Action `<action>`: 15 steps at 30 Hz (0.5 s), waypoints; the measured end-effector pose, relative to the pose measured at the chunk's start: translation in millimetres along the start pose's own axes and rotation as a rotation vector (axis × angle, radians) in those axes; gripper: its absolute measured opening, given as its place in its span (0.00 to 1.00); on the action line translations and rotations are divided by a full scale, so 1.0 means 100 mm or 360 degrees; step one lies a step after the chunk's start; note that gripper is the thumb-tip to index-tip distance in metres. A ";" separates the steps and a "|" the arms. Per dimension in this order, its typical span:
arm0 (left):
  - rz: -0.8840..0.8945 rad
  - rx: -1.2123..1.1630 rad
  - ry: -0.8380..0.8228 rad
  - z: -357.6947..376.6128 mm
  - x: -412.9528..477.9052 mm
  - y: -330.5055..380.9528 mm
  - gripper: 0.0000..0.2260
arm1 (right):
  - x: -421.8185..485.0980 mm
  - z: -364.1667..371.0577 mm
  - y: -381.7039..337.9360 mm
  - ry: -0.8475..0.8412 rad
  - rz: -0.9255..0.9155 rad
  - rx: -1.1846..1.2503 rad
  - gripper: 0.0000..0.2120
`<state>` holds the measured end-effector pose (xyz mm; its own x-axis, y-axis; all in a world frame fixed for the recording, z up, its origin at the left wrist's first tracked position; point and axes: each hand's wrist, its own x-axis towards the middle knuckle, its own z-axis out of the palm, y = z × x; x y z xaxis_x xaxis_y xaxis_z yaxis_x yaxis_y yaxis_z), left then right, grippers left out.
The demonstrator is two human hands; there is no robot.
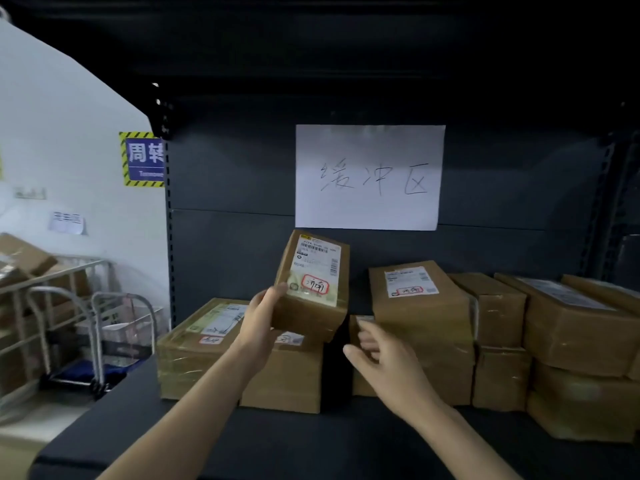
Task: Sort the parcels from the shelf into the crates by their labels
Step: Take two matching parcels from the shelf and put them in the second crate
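Observation:
My left hand [265, 318] grips the left edge of a small brown parcel [311, 306], tilted up above the shelf so its white label with a red-circled mark faces me. Under it lie two flat parcels [194, 344] side by side with red-marked labels. My right hand [377, 355] hovers just right of the lifted parcel, fingers loosely spread, holding nothing, in front of a taller stack of parcels [419, 306]. No crates are in view.
Several more brown parcels [575, 327] are stacked along the right of the dark shelf [263, 441]. A handwritten paper sign [369, 176] hangs on the shelf's back panel. To the left stand metal trolleys [93, 327] and a rack with boxes [24, 265].

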<state>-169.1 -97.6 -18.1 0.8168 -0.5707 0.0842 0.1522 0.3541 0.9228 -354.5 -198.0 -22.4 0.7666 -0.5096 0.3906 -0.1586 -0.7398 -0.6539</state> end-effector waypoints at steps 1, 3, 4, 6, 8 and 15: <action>-0.0009 -0.0097 -0.0043 -0.07 -0.05 -0.02 0.22 | 0.04 0.03 -0.03 0.0013 0.0016 0.0073 0.28; -0.0001 -0.0202 -0.0114 -0.16 -0.14 -0.05 0.20 | 0.11 0.10 -0.10 0.0004 0.0059 0.0204 0.29; 0.0008 -0.0215 -0.0140 -0.19 -0.18 -0.07 0.22 | 0.14 0.12 -0.13 -0.0007 0.0077 0.0266 0.29; 0.0032 -0.0199 -0.0181 -0.23 -0.25 -0.09 0.26 | 0.17 0.17 -0.17 -0.0022 0.0067 0.0374 0.23; 0.0082 -0.0134 -0.0216 -0.27 -0.30 -0.10 0.27 | 0.20 0.23 -0.17 -0.0023 0.0041 0.0421 0.10; 0.0341 0.0716 -0.0313 -0.47 -0.36 0.01 0.24 | 0.28 0.33 -0.13 0.0056 -0.0024 0.0346 0.20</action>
<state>-172.1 -42.2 -38.3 0.6771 -0.6639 0.3175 -0.2954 0.1500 0.9435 -310.9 -188.4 -24.3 0.7452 -0.5172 0.4210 -0.0068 -0.6372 -0.7707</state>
